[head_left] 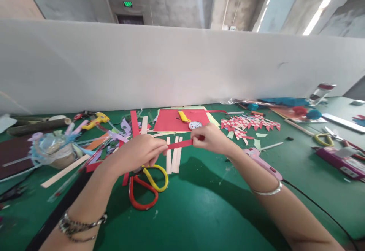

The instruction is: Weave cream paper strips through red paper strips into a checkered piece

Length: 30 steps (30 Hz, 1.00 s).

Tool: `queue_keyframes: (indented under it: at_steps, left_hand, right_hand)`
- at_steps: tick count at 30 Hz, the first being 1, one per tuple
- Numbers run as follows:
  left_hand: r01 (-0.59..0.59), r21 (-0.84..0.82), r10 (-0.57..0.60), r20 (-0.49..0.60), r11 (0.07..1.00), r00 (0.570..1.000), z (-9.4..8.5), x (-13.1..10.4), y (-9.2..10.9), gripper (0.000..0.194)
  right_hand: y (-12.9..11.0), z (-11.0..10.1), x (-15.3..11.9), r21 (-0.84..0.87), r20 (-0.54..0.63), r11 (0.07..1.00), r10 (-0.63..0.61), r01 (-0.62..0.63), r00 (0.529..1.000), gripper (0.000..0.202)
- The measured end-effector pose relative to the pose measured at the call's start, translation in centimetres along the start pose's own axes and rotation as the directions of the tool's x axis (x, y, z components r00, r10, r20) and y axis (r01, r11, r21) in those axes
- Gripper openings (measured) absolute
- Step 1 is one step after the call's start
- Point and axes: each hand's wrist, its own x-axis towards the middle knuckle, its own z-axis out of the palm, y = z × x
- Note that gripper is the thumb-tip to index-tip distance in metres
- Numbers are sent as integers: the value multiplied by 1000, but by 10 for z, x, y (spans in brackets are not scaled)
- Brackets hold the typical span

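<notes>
A narrow red paper strip [180, 144] stretches level between the two grips, above the table: the left grip [146, 147] pinches one end in its fingertips, and the right grip [207, 137] has its fingers curled around the other. Just below the left grip lie scissors [150, 181] with red and yellow handles. Pale strips [177, 159] lie on the green table [205, 213] between the grips, passing beneath the held one. Beyond both grips is a red sheet [167, 119] bearing a small yellow object [184, 116]; a round patterned dish [195, 125] sits just behind the right grip. Farther right of that grip are red-and-white woven paper pieces [248, 123], and nearer, a pink glue gun [265, 164]. Well left of the left grip lies a yellow glue gun [97, 120].
</notes>
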Motion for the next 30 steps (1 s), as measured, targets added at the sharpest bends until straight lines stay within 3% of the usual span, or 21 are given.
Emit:
queue_keyframes:
  at_steps: [5,9,13,16,20,24,30]
  left_hand:
    - [56,-9,-56,-51,998,997,-9,-8,-13,36]
    - [18,68,-19,13,998,1000,-1,-4,-2,35]
    - [-14,180,21,-36,984,999,10,1,12,39]
    - [-27,161,39,-71,987,997,14,3,16,37]
    - [-68,129,78,-76,989,994,15,7,16,41]
    - [-134,106,144,-97,985,985,15,12,12,45]
    - [-106,27,108,-89,994,990,9,8,3,44]
  right_hand:
    - [19,-14,-2,-161,-96,980,104,-118,990,15]
    - [-2,-6,-2,-257,-193,965,-99,47,976,17]
    - [-34,13,-3,-80,-7,976,-205,204,979,19]
    - [-43,22,-3,61,87,988,-148,143,985,16]
    - [-39,24,-2,96,86,994,-64,56,994,10]
    - [-32,20,-1,141,68,987,-86,76,994,10]
    - [-20,11,0,208,54,973,-117,104,992,10]
